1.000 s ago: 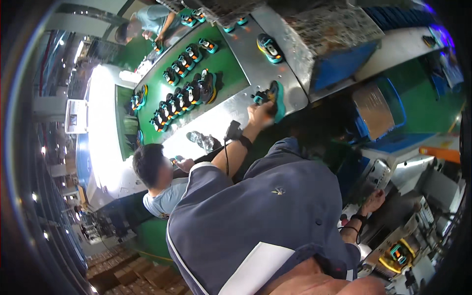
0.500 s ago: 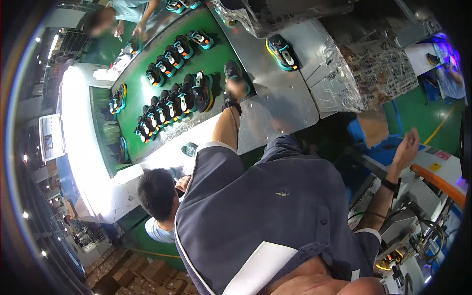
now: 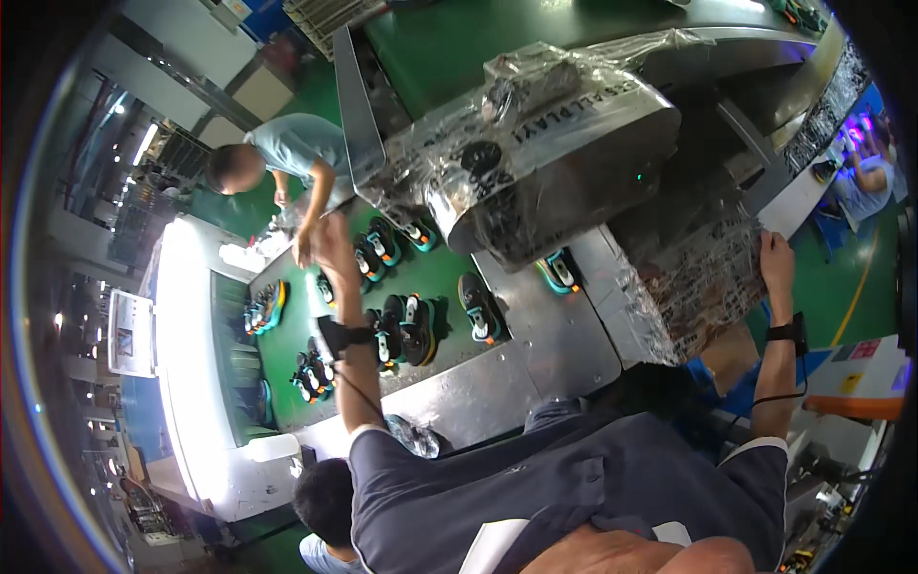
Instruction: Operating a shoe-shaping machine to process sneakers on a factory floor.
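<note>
My left hand [image 3: 332, 247] reaches far out over the green conveyor belt [image 3: 448, 256], above the rows of shoes. It is smeared by motion, so its fingers cannot be made out, and a co-worker's hand [image 3: 304, 247] is right beside it. A black sneaker with a teal and orange sole [image 3: 478, 308] stands alone at the belt's edge by the metal plate. Left of it is another black sneaker [image 3: 417, 330], the end one of a row partly hidden by my forearm. My right hand [image 3: 776, 266] rests with fingers extended on the side of a film-wrapped machine housing [image 3: 703, 282].
A second wrapped metal housing [image 3: 574, 158] overhangs the belt. Beneath it a sneaker [image 3: 558, 272] shows on the metal plate [image 3: 574, 335]. The co-worker [image 3: 298, 148] stands across the belt. Another person's head [image 3: 325, 502] is close at my left. A bright white-lit tunnel [image 3: 191, 335] spans the left end.
My left hand has left the sneaker at the belt's edge and moved out to the far left. My right hand has come forward onto the wrapped housing. The view has tilted up.
</note>
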`<state>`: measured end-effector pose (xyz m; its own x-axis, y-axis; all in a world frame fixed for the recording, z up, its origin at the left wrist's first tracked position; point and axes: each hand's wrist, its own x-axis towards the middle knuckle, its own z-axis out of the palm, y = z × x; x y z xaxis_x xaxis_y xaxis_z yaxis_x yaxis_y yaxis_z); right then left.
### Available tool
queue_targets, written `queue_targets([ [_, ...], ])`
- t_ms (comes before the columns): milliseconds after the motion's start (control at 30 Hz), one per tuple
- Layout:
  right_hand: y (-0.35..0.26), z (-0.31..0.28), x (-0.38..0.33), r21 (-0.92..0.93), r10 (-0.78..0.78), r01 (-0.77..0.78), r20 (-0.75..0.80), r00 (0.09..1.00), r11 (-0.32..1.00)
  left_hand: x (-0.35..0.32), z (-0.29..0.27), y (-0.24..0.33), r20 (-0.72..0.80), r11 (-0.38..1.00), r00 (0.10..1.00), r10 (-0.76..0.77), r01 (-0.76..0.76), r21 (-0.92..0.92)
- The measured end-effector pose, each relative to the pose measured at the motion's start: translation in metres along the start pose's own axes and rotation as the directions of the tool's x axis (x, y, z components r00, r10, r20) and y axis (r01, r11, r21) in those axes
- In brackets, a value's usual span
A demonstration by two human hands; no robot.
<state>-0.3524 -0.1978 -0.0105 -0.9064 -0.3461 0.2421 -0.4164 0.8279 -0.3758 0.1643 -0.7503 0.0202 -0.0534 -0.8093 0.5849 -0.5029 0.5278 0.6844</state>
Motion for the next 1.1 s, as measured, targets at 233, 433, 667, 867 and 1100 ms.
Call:
queue_targets([
  [233, -0.01, -0.001, 0.015, -0.079, 0.04, -0.031, 0.123, 0.992, 0.996, 0.166, 0.011, 0.235, 0.224, 0.887, 0.859, 0.46, -0.454, -0.081],
  [433, -0.03, -0.01, 0.013, -0.018, 0.053, -0.052, 0.053, 0.997, 0.998, 0.336, 0.141, 0.208, 0.545, 0.441, 0.515, 0.662, -0.855, 0.272],
  [667, -0.028, -0.009, 0.002, -0.008, 0.116, -0.116, 0.03, 0.993, 0.993, 0.352, 0.231, 0.254, 0.561, 0.612, 0.637, 0.529, -0.744, 0.268],
  [867, -0.029, -0.012, 0.008, 0.053, 0.171, -0.177, 0.101, 0.98, 0.983, 0.369, 0.243, 0.27, 0.794, 0.668, 0.607, 0.034, -0.605, 0.434],
  [1100, -0.028, -0.008, 0.006, 0.101, 0.082, -0.082, 0.008, 0.997, 0.991, 0.268, 0.207, 0.315, 0.761, 0.639, 0.633, 0.139, -0.644, 0.42],
])
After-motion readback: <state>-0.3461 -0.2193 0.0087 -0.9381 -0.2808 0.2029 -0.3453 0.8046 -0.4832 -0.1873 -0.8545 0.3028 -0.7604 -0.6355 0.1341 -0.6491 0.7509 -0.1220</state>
